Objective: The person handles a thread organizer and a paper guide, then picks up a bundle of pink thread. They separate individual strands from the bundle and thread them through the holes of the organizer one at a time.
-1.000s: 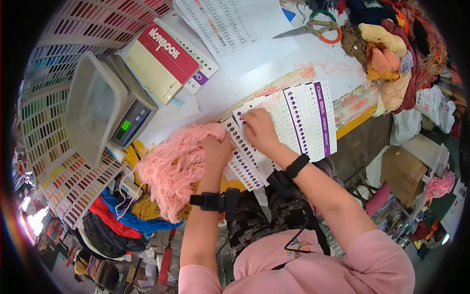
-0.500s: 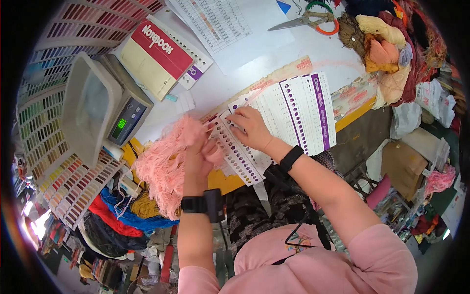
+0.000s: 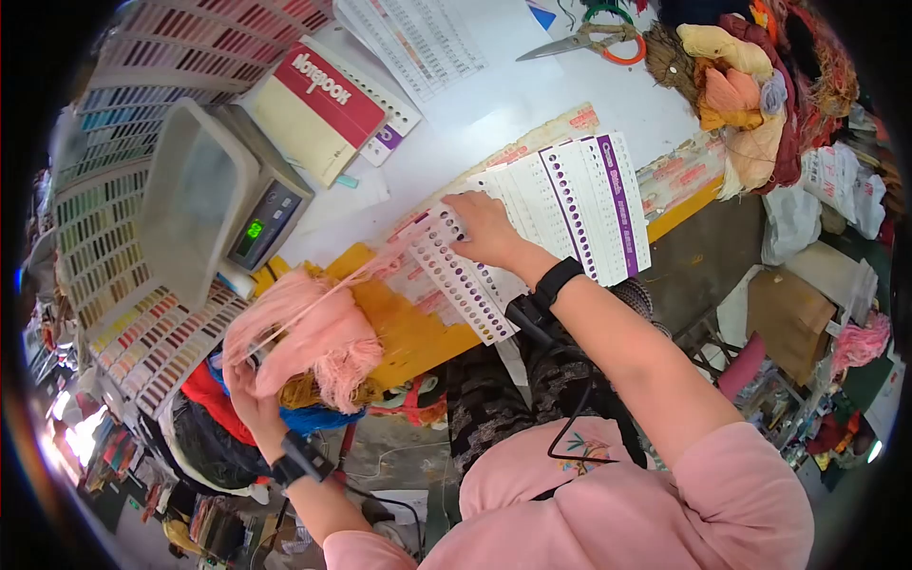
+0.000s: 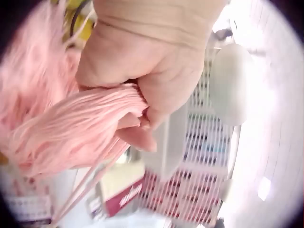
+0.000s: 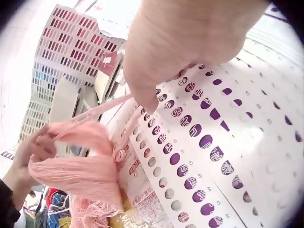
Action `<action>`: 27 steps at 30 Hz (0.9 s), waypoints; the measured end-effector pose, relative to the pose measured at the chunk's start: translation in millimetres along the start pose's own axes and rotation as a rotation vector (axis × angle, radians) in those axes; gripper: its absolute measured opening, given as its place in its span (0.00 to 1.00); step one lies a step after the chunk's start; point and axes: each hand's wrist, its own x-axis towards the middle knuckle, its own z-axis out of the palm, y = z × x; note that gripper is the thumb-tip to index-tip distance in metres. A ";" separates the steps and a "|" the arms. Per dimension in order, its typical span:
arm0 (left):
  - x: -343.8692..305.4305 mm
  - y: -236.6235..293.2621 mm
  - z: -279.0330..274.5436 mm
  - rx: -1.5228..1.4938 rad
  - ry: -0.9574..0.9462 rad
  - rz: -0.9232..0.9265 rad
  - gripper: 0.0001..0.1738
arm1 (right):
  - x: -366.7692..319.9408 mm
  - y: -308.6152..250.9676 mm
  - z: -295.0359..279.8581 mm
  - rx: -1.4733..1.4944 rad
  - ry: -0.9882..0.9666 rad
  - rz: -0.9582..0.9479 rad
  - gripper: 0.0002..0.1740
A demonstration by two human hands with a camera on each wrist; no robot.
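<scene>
My left hand (image 3: 255, 394) grips a bundle of pink thread (image 3: 323, 328) near the table's left front edge; in the left wrist view the fingers (image 4: 137, 137) curl round the thread (image 4: 71, 128). A few pink strands (image 5: 95, 110) stretch from the bundle toward my right hand (image 5: 190, 42), whose thumb and fingers pinch them at the top of a white card with rows of holes (image 5: 166, 147). In the head view my right hand (image 3: 489, 231) lies over that card (image 3: 461, 280), at the left of a fanned set of punched cards (image 3: 579, 204).
A scale (image 3: 266, 220) with a plastic tray (image 3: 195, 204) stands at the left, beside color charts (image 3: 104, 228). Behind are a notebook (image 3: 323, 109), printed sheets (image 3: 418, 43) and scissors (image 3: 579, 44). Colored yarn (image 3: 731, 90) lies at the back right.
My left hand has moved left and toward the body with the pink bundle, and strands now stretch between the hands. The right hand remains at the cards.
</scene>
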 end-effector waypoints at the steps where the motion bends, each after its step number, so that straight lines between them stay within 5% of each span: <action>1: -10.8 10.9 -12.5 -0.051 0.088 0.040 0.25 | -0.4 -2.0 0.1 -0.030 -0.005 -0.001 0.34; 5: -65.5 -19.1 48.1 0.005 0.037 -0.148 0.24 | 0.9 1.9 -2.3 0.060 -0.040 -0.052 0.35; 7: -83.8 -46.9 56.0 -0.128 -0.003 -0.328 0.22 | -11.5 -9.4 -11.1 0.127 -0.016 -0.078 0.28; 11: -89.6 -64.0 140.8 -0.166 -0.123 -0.245 0.23 | -37.8 -78.8 -38.7 0.395 -0.074 0.023 0.06; 16: -102.2 -63.5 149.4 -0.207 -0.358 -0.267 0.29 | -68.3 -194.1 -67.4 1.066 -0.401 0.323 0.05; 20: -118.6 -46.4 151.3 -0.375 -0.388 -0.205 0.28 | -79.3 -211.7 -72.2 1.154 -0.369 0.299 0.05; 27: -140.2 -43.5 143.1 -0.228 -0.400 -0.115 0.22 | -101.3 -237.2 -85.3 1.214 -0.354 0.348 0.04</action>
